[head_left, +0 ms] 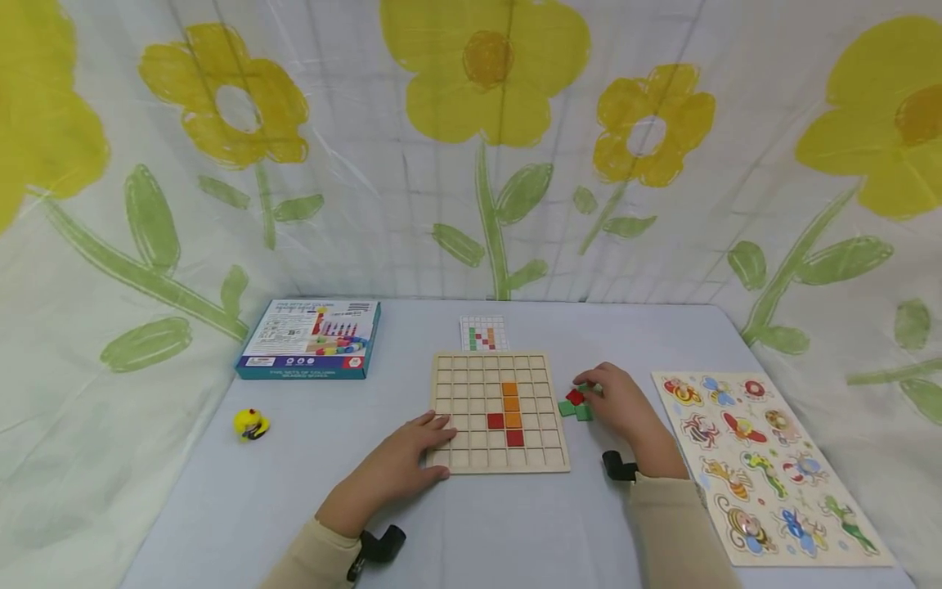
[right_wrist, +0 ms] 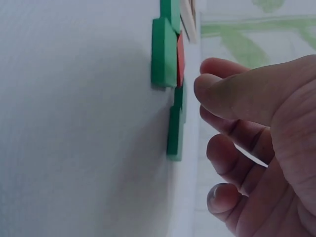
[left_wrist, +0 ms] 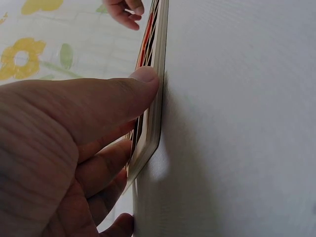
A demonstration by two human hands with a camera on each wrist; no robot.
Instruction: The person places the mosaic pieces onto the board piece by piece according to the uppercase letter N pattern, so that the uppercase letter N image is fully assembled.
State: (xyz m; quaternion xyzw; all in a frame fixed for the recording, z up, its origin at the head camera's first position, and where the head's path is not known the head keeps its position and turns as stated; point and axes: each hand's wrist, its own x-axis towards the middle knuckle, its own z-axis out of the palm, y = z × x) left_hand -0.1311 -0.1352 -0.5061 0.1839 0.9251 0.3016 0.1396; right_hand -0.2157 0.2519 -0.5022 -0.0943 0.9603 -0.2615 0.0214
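Note:
A wooden grid board (head_left: pixel 459 458) lies in mid-table, with three orange tiles (head_left: pixel 511 404) in a column and two red tiles (head_left: pixel 515 438) set in its squares. My left hand (head_left: pixel 405 450) rests on the board's left edge; in the left wrist view the thumb (left_wrist: pixel 118 96) touches the rim. Right of the board, my right hand (head_left: pixel 618 405) hovers at a small group of green tiles (head_left: pixel 566 408) and a red tile (head_left: pixel 575 397). Its thumb and forefinger are close together beside the tiles, fingers bent, and no piece shows between them in the right wrist view.
Behind the board lies a pattern card (head_left: pixel 484 334) with coloured squares. A boxed toy set (head_left: pixel 309 339) and a small yellow toy (head_left: pixel 251 424) are on the left. At right is a wooden insect puzzle (head_left: pixel 765 466). A flowered curtain (head_left: pixel 353 229) hangs behind the table.

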